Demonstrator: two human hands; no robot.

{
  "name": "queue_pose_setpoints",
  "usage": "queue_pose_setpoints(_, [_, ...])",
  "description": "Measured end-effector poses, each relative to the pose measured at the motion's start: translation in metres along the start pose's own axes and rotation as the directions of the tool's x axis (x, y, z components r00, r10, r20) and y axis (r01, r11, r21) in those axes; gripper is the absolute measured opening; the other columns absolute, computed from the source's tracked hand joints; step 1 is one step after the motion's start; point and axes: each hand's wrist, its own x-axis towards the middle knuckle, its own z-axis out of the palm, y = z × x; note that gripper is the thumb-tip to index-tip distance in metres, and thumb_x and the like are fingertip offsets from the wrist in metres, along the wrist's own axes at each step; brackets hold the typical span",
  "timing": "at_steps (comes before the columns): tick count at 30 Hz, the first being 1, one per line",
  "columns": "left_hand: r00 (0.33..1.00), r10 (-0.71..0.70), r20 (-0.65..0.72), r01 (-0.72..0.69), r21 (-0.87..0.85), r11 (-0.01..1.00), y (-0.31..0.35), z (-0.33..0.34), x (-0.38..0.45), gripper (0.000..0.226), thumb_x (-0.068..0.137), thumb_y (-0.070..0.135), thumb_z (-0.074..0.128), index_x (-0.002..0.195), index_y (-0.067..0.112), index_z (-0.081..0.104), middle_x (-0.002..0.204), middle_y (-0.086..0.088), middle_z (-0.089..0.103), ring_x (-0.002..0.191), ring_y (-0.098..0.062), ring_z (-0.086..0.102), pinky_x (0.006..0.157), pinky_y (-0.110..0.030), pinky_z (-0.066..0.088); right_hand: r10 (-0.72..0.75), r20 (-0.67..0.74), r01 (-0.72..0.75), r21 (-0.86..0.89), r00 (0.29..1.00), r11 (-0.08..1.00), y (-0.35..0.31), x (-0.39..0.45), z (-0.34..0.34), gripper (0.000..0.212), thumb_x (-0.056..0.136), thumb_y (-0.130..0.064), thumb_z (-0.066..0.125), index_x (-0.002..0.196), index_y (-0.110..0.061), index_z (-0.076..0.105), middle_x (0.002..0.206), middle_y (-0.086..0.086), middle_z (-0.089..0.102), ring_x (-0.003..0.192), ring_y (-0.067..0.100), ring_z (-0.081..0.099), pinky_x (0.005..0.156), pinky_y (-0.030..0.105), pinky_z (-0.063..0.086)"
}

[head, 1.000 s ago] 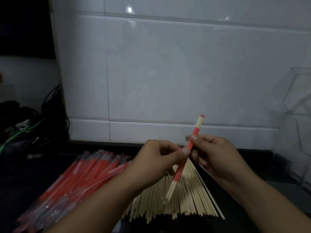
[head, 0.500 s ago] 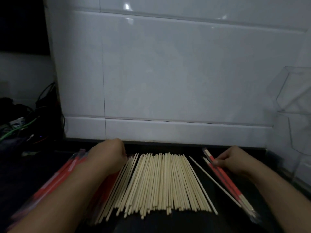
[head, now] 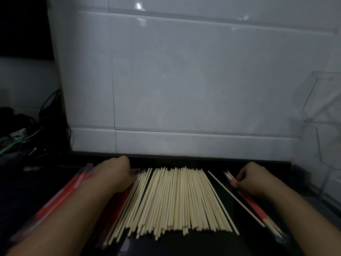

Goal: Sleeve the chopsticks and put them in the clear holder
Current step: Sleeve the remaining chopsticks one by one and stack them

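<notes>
A white tiled wall (head: 184,80) is seen behind a dark counter (head: 184,244). A second ago one red-sleeved pair was held up in both hands; now it has been laid with the sleeved chopsticks (head: 254,202), right of the bare chopstick pile (head: 171,200). The right hand (head: 252,179) is curled on them. The left hand (head: 112,174) is down on the red sleeves (head: 60,196) left of the pile; its grip cannot be told. The clear holder (head: 324,111), far right of the pile, is not yet filled.

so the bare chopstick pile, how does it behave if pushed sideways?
Probably scatters: the bare chopstick pile is loose, unbundled sticks fanned on the dark counter. They look thin and straight, so likely stiff, light and apt to roll; one stray stick already lies apart.
</notes>
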Motion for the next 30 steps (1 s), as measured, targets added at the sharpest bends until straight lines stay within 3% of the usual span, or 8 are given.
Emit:
queue_pose_setpoints(6, [0.999, 0.045, -0.017, -0.045, -0.002, 0.999, 0.002, 0.002, -0.001, 0.018, 0.094, 0.038, 0.057, 0.099, 0.021, 0.063, 0.084, 0.003, 0.063, 0.077, -0.014, 0.061, 0.07, -0.029, 0.05, 0.006, -0.024, -0.006, -0.032, 1.0, 0.999, 0.001, 0.001, 0.0, 0.016, 0.081, -0.026, 0.075, 0.091, -0.014, 0.077, 0.09, 0.006, 0.072, 0.083, 0.018, 0.067, 0.075, 0.027, 0.053])
queue_pose_setpoints(11, [0.997, 0.051, -0.049, -0.051, -0.001, 0.999, 0.003, 0.003, -0.001, 0.016, 0.093, 0.036, 0.058, 0.095, 0.021, 0.063, 0.08, 0.002, 0.06, 0.078, -0.016, 0.061, 0.07, -0.029, 0.051, -0.054, -0.141, 0.041, -0.091, 0.989, 0.995, -0.003, -0.002, 0.0, 0.031, 0.081, -0.047, 0.069, 0.085, -0.016, 0.072, 0.083, 0.003, 0.07, 0.079, 0.019, 0.066, 0.076, 0.033, 0.056])
queue_pose_setpoints(14, [0.995, 0.05, -0.081, -0.054, -0.047, 0.997, 0.003, 0.001, -0.003, 0.033, 0.093, 0.049, 0.058, 0.086, 0.018, 0.067, 0.074, 0.002, 0.063, 0.073, -0.016, 0.063, 0.067, -0.028, 0.051, -0.151, -0.208, 0.143, -0.057, 0.966, 0.988, -0.013, -0.008, -0.001, 0.024, 0.083, -0.043, 0.07, 0.074, -0.021, 0.068, 0.085, 0.001, 0.072, 0.081, 0.018, 0.066, 0.074, 0.028, 0.052])
queue_pose_setpoints(16, [0.993, 0.039, -0.111, -0.05, -0.102, 0.993, 0.005, -0.004, -0.005, 0.032, 0.09, 0.05, 0.061, 0.086, 0.02, 0.072, 0.076, 0.001, 0.068, 0.072, -0.016, 0.065, 0.067, -0.028, 0.052, -0.206, -0.145, 0.198, -0.066, 0.968, 0.978, -0.022, -0.015, 0.001, 0.013, 0.083, -0.038, 0.072, 0.08, -0.025, 0.068, 0.092, -0.001, 0.071, 0.088, 0.016, 0.066, 0.078, 0.027, 0.052])
queue_pose_setpoints(20, [0.97, 0.098, -0.222, -0.171, -0.336, 0.926, 0.02, -0.019, -0.013, 0.004, 0.09, 0.029, 0.066, 0.087, 0.027, 0.069, 0.082, 0.006, 0.07, 0.076, -0.01, 0.063, 0.066, -0.026, 0.049, -0.187, 0.04, 0.192, -0.192, 0.981, 0.963, -0.031, -0.021, 0.011, 0.019, 0.085, -0.033, 0.071, 0.093, -0.016, 0.067, 0.088, 0.0, 0.064, 0.086, 0.015, 0.063, 0.078, 0.025, 0.053])
queue_pose_setpoints(23, [0.943, 0.204, -0.263, -0.317, -0.525, 0.79, 0.035, -0.024, -0.024, 0.007, 0.092, 0.024, 0.066, 0.089, 0.03, 0.065, 0.083, 0.008, 0.068, 0.075, -0.007, 0.065, 0.064, -0.025, 0.051, -0.165, 0.024, 0.166, -0.208, 0.986, 0.964, -0.036, -0.023, 0.012, 0.016, 0.086, -0.018, 0.067, 0.075, -0.015, 0.055, 0.074, 0.0, 0.054, 0.073, 0.017, 0.057, 0.066, 0.024, 0.049])
queue_pose_setpoints(26, [0.903, 0.296, -0.312, -0.421, -0.501, 0.757, 0.045, -0.023, -0.031, 0.008, 0.093, 0.025, 0.065, 0.094, 0.033, 0.063, 0.082, 0.011, 0.065, 0.075, -0.001, 0.062, 0.063, -0.019, 0.046, -0.154, 0.01, 0.152, -0.208, 0.988, 0.966, -0.043, -0.026, 0.012, 0.021, 0.084, -0.012, 0.061, 0.069, -0.016, 0.047, 0.072, 0.001, 0.052, 0.065, 0.014, 0.053, 0.057, 0.024, 0.042])
queue_pose_setpoints(30, [0.893, 0.358, -0.273, -0.451, -0.527, 0.721, 0.046, -0.018, -0.032, 0.014, 0.094, 0.024, 0.064, 0.105, 0.033, 0.062, 0.084, 0.01, 0.065, 0.075, -0.003, 0.062, 0.066, -0.02, 0.047, -0.134, 0.011, 0.133, -0.221, 0.991, 0.966, -0.048, -0.035, 0.007, 0.02, 0.082, -0.029, 0.065, 0.076, -0.019, 0.049, 0.079, -0.002, 0.058, 0.068, 0.011, 0.055, 0.058, 0.024, 0.043])
